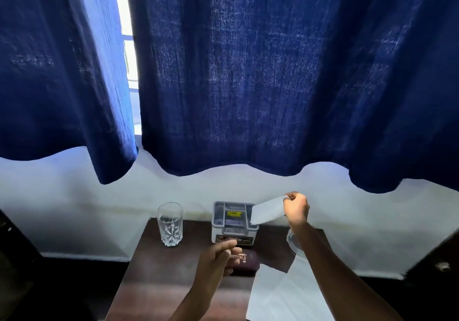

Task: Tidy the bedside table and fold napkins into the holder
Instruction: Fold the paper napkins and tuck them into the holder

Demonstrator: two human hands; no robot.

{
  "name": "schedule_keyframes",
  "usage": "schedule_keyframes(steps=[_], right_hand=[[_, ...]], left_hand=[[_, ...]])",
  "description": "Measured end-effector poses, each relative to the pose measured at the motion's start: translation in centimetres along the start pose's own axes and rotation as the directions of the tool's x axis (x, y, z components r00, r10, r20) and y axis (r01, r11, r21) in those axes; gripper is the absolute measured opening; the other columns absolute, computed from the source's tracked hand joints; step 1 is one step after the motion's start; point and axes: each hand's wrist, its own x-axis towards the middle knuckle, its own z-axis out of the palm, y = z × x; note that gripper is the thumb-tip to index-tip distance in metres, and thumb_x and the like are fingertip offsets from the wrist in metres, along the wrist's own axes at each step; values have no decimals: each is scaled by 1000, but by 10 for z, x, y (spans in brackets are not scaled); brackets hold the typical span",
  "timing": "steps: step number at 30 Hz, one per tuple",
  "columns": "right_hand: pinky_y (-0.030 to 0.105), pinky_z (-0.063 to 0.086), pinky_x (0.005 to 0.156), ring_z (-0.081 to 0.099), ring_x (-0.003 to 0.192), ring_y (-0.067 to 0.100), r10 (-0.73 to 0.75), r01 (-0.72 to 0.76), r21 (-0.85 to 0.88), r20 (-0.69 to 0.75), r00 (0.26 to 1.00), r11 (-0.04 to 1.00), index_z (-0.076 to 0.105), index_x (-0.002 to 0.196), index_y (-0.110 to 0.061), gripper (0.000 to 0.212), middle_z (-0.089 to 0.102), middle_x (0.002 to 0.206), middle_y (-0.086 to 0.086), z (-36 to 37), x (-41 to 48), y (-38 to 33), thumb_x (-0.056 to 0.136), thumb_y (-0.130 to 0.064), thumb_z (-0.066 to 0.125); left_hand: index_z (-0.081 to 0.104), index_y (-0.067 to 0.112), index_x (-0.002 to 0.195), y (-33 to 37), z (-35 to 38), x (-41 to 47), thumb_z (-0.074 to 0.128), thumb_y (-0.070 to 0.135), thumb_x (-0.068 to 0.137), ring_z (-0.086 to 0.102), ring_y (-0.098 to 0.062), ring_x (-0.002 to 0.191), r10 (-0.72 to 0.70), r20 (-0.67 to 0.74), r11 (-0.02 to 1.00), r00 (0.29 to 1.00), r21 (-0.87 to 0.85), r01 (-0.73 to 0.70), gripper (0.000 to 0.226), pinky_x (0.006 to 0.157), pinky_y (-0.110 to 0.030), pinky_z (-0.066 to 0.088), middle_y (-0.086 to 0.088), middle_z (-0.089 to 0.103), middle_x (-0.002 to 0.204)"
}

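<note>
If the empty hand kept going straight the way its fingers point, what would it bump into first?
Probably the grey napkin holder. The left hand points up and away, toward the holder's front face just past its fingertips. How far apart they are is hard to tell.

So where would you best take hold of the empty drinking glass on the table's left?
Grip the glass around its plain upper wall, coming from the near left side with the free left hand. It stands upright and apart from the holder, and its cut base looks harder to hold.

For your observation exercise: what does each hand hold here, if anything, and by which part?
The right hand pinches a folded white napkin by its upper corner, above the holder. The left hand holds nothing; its fingers are open.
</note>
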Motion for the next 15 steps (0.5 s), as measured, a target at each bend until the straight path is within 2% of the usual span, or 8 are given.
schedule_keyframes(steps=[3,6,8,10,12,15], right_hand=[[46,50,92,58,104,40,9,-8,-13,73,997,1000,65,107,1,26,66,110,21,11,7,5,84,-1,52],[44,50,93,60,104,36,10,5,-72,207,978,997,61,115,-3,33,64,111,20,26,11,11,83,-3,52],[43,53,87,63,98,33,13,10,-89,256,967,996,58,119,-5,37,64,104,16,33,11,16,83,-3,51],[39,54,79,63,94,32,12,25,-130,274,962,991,58,120,-6,39,65,105,18,38,12,22,82,-2,49],[40,53,87,64,99,35,9,40,-178,265,964,983,59,118,-6,39,66,110,22,39,13,29,81,0,49],[42,51,93,64,101,36,30,16,-175,253,967,984,61,115,-5,37,67,107,19,38,16,36,80,0,51]], left_hand=[[63,22,94,-2,2,-1,49,31,66,67,1,61,3,0,1000,1000,9,-3,33,57,-16,47,15,74,70],[64,21,95,-4,3,1,53,36,62,67,0,62,3,-3,1000,1000,12,-3,39,56,-15,47,14,74,71],[63,20,97,-2,5,0,52,37,62,67,1,63,-1,-3,1000,1000,26,1,41,55,-14,47,16,74,70],[63,23,93,0,7,2,54,46,54,67,0,63,-3,-3,1000,1000,20,3,46,53,-13,47,17,74,70],[65,22,94,1,10,2,54,50,51,68,-1,63,5,-2,1000,1000,24,-5,53,52,-13,47,16,74,71],[64,12,106,-1,13,0,54,40,61,67,-1,63,-10,1,1000,1000,9,10,53,52,-11,47,14,74,73]])
